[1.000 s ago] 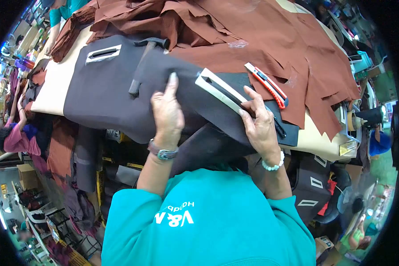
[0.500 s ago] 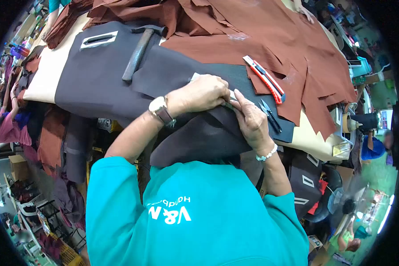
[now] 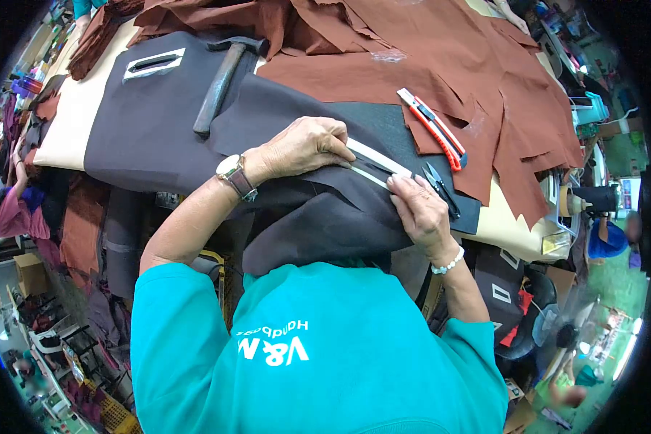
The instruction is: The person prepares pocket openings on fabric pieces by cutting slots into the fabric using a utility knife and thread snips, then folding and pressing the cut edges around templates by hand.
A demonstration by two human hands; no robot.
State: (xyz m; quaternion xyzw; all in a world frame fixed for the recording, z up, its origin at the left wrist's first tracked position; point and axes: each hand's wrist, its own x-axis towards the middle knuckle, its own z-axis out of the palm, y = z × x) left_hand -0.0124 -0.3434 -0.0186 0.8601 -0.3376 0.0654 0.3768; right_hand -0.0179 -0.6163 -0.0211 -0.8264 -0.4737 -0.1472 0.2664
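A dark grey fabric piece (image 3: 325,239) hangs over the table's front edge against my body. It has a long slot (image 3: 372,165) framed by white strips. My left hand (image 3: 315,148), wearing a watch, is closed in a pinch at the slot's left end. My right hand (image 3: 421,206), with a beaded bracelet, grips the slot's right end, fingers on top of the white strip. Right of my right hand lie small thread snips (image 3: 443,192) on a dark mat (image 3: 380,124). A red and white utility knife (image 3: 434,130) rests just beyond them.
A hammer (image 3: 220,87) lies on another dark panel (image 3: 145,130), which has a white-framed slot. Brown material (image 3: 383,79) in overlapping sheets covers the far side. Other people work around the table's edges. More dark slotted panels (image 3: 503,282) hang at the lower right.
My hands have moved apart, the left one leftward, the right one slightly right and down. The white-framed slot between them, mostly covered before, now shows.
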